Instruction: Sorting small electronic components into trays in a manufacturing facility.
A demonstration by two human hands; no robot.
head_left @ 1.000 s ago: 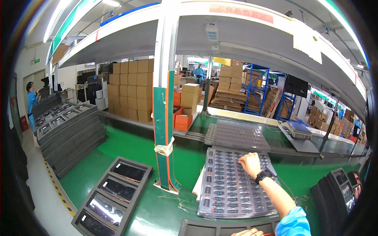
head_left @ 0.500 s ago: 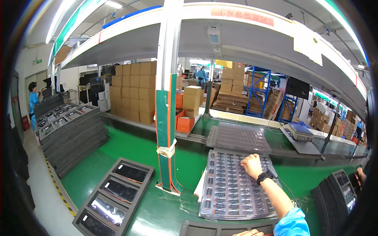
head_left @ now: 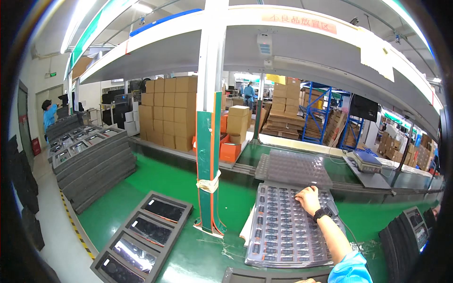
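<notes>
My right hand (head_left: 309, 200), with a dark watch on its wrist, reaches over a clear plastic tray (head_left: 258, 258) set with rows of small dark rectangular parts (head_left: 277, 238). Its fingers are bent and drawn together at the tray's upper right area; what they hold, if anything, is hidden. At the lower edge only a bit of my left hand (head_left: 307, 281) shows, beside a dark grey foam tray (head_left: 236, 275) that is mostly cut off. Whether those fingers grip anything cannot be seen.
Left of the post (head_left: 205, 155) lies a foam tray (head_left: 183, 218) with dark screen panels (head_left: 150, 231). Stacked foam trays stand at far left (head_left: 94, 174) and right (head_left: 401, 245). Behind the parts tray lie clear plastic trays (head_left: 297, 167) and a scale (head_left: 365, 161).
The whole view has shifted, so the scene sits further right and slightly lower. My right hand stays over nearly the same part of the tray. Less of my left hand shows.
</notes>
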